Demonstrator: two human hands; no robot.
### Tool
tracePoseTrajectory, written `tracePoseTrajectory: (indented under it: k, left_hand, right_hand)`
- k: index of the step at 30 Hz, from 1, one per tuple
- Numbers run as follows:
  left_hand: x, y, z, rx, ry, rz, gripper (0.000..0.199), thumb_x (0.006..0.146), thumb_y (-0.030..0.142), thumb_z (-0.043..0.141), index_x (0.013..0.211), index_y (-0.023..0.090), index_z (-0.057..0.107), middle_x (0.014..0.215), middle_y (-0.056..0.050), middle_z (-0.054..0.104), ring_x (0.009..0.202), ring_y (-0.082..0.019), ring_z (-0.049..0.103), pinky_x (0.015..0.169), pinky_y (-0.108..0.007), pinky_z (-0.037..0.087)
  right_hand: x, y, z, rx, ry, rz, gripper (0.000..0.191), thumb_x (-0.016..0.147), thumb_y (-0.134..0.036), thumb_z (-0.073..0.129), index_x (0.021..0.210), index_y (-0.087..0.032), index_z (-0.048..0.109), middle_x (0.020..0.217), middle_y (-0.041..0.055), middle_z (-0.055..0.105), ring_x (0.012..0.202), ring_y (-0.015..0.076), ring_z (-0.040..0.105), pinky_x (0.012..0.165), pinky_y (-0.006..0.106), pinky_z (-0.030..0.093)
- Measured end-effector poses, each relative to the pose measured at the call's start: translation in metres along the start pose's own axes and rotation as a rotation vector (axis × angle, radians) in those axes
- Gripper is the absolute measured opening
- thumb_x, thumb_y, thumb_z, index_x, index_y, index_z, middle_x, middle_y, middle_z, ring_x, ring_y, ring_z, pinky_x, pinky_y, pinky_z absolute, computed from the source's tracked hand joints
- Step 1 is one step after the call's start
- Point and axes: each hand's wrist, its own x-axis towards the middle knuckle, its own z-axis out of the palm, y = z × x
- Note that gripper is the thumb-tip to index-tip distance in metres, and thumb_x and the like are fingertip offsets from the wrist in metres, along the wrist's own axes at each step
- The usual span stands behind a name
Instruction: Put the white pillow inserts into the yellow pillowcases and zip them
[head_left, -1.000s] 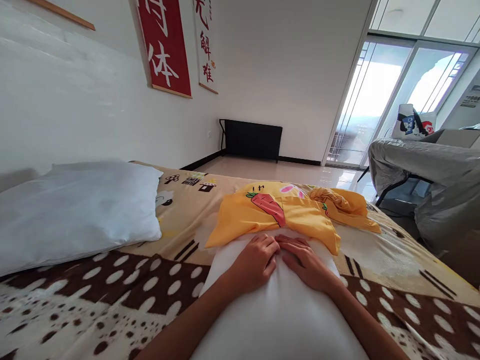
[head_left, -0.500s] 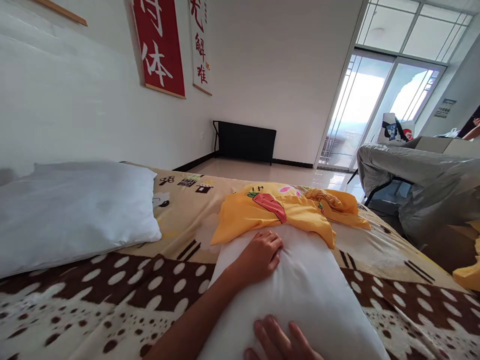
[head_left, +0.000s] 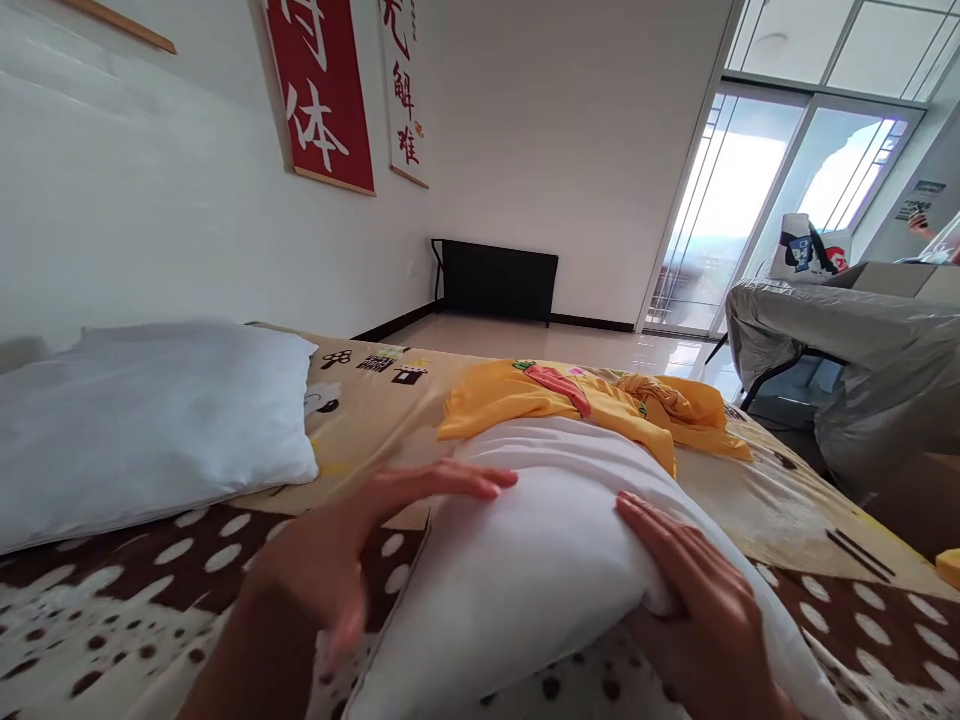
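A white pillow (head_left: 540, 560) lies in front of me, its near edge raised off the blanket and its far end meeting a yellow pillowcase (head_left: 495, 395) with a carrot print. Whether that end is inside or under the cloth, I cannot tell. My right hand (head_left: 697, 590) grips the pillow's near right part, fingers on top and the thumb side tucked beneath. Over the left side, my left hand (head_left: 375, 540) is open, its fingertips at the pillow's upper surface and its thumb spread away, slightly blurred.
Another white pillow (head_left: 165, 420) lies at left on the patterned blanket (head_left: 375, 420). Plastic-covered furniture (head_left: 847, 310) with a bag (head_left: 802, 245) stands at right, near another person's hand (head_left: 919, 222). A black folded table (head_left: 495, 280) leans on the back wall.
My left hand has lifted and drawn back left from the pillow's middle. My right hand has moved right and taken hold of the pillow, whose near edge has risen.
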Motion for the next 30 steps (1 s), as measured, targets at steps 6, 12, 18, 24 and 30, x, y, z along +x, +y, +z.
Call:
tracePoseTrajectory:
  k: [6, 12, 18, 24, 30]
  left_hand:
    - [-0.011, 0.037, 0.045, 0.219, 0.132, 0.155, 0.043, 0.078, 0.06, 0.052, 0.115, 0.038, 0.062, 0.122, -0.004, 0.063, 0.121, -0.027, 0.053, 0.105, -0.045, 0.035]
    - [0.014, 0.01, 0.047, 0.088, 0.271, 0.266, 0.031, 0.091, 0.039, 0.04, 0.109, 0.029, 0.064, 0.113, -0.005, 0.067, 0.108, -0.024, 0.061, 0.098, -0.042, 0.044]
    - [0.023, -0.02, 0.055, -0.029, 0.446, 0.379, 0.024, 0.089, 0.028, 0.047, 0.11, 0.021, 0.056, 0.109, -0.009, 0.065, 0.104, -0.024, 0.059, 0.09, -0.042, 0.049]
    - [0.024, -0.004, 0.057, 0.197, 0.024, 0.439, 0.03, 0.082, 0.008, 0.041, 0.105, 0.02, 0.054, 0.1, -0.004, 0.064, 0.093, -0.017, 0.059, 0.088, -0.033, 0.044]
    - [0.025, 0.005, 0.071, 0.4, -0.419, 0.312, 0.025, 0.067, 0.002, 0.04, 0.08, 0.02, 0.052, 0.077, 0.0, 0.065, 0.072, -0.015, 0.058, 0.081, -0.031, 0.041]
  right_hand:
    - [-0.003, 0.01, -0.001, 0.027, 0.056, 0.077, 0.063, 0.074, -0.013, 0.054, 0.134, -0.029, 0.047, 0.116, 0.0045, 0.066, 0.099, 0.0264, 0.066, 0.083, 0.041, 0.056]
    - [0.003, 0.011, -0.007, -0.06, -0.035, 0.026, 0.063, 0.076, -0.022, 0.056, 0.138, -0.022, 0.042, 0.121, 0.0087, 0.063, 0.107, 0.0291, 0.062, 0.088, 0.044, 0.052]
    - [-0.004, -0.006, 0.005, -0.178, -0.145, -0.162, 0.063, 0.085, -0.042, 0.046, 0.134, -0.003, 0.042, 0.117, 0.0213, 0.063, 0.109, 0.0309, 0.06, 0.086, 0.043, 0.05]
    - [-0.056, -0.024, 0.051, -0.257, -0.222, -0.3, 0.037, 0.083, -0.031, 0.048, 0.101, -0.007, 0.069, 0.092, 0.019, 0.072, 0.091, 0.0309, 0.065, 0.078, 0.041, 0.05]
    - [-0.082, -0.057, 0.096, -0.13, -0.29, -0.352, 0.035, 0.087, -0.026, 0.047, 0.118, -0.02, 0.063, 0.094, 0.0074, 0.073, 0.071, 0.0264, 0.065, 0.076, 0.049, 0.053]
